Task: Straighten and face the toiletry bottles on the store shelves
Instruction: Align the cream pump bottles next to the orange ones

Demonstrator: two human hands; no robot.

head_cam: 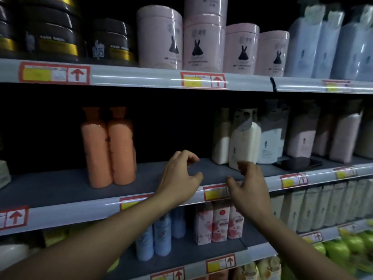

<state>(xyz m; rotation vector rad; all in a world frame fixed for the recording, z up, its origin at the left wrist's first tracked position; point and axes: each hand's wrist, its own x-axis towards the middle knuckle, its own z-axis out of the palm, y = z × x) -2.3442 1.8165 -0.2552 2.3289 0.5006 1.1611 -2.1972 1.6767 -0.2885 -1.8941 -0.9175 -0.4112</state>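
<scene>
On the middle shelf [60, 190], both hands hover over the bare stretch between two groups of bottles — the left hand [179, 176] and the right hand [249, 188] each have their fingers loosely curled, holding nothing. The nearest cream bottle [243, 142] stands at about one o'clock from the right hand, just beside its fingertips, right at the front of its group and leaning a little. That is where I would worry: a careless nudge could tip it into the white bottle [221, 138] behind it, or off the shelf edge. A flat dark thing [297, 163], perhaps a phone, lies at three o'clock of that group and might get swept off.

Counting: two orange bottles [107, 146] at nine o'clock from the left hand, standing touching. On the top shelf, five pink tubs [203, 43] — one stacked on another. Below, three blue bottles [155, 237] and three flowered cartons [219, 223]. The row at the right is too blurred to count.
</scene>
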